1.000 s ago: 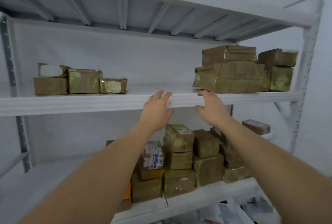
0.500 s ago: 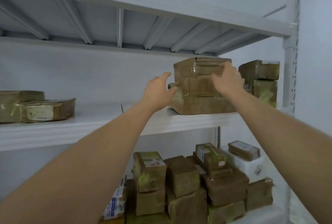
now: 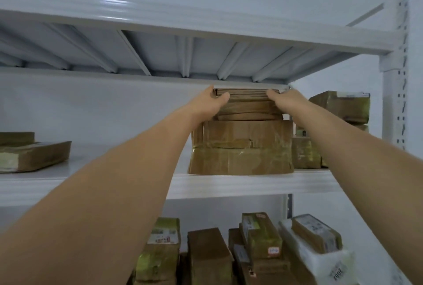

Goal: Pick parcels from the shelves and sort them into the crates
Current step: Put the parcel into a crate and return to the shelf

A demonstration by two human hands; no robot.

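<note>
A flat brown taped parcel point(image 3: 247, 101) lies on top of a larger brown parcel point(image 3: 242, 147) on the white middle shelf point(image 3: 251, 184). My left hand point(image 3: 214, 104) grips the top parcel's left end, thumb on its front edge. My right hand point(image 3: 286, 101) grips its right end. Both arms reach up and forward to it. The parcel's top sits just under the upper shelf's ribs.
More brown parcels point(image 3: 343, 106) stand to the right by the upright post point(image 3: 393, 101). A flat parcel point(image 3: 34, 156) lies at the left of the same shelf. Several taped parcels point(image 3: 261, 234) crowd the lower shelf.
Both hands have risen from the shelf's front edge and closed on the ends of the top parcel. The view has moved right and closer to the stack.
</note>
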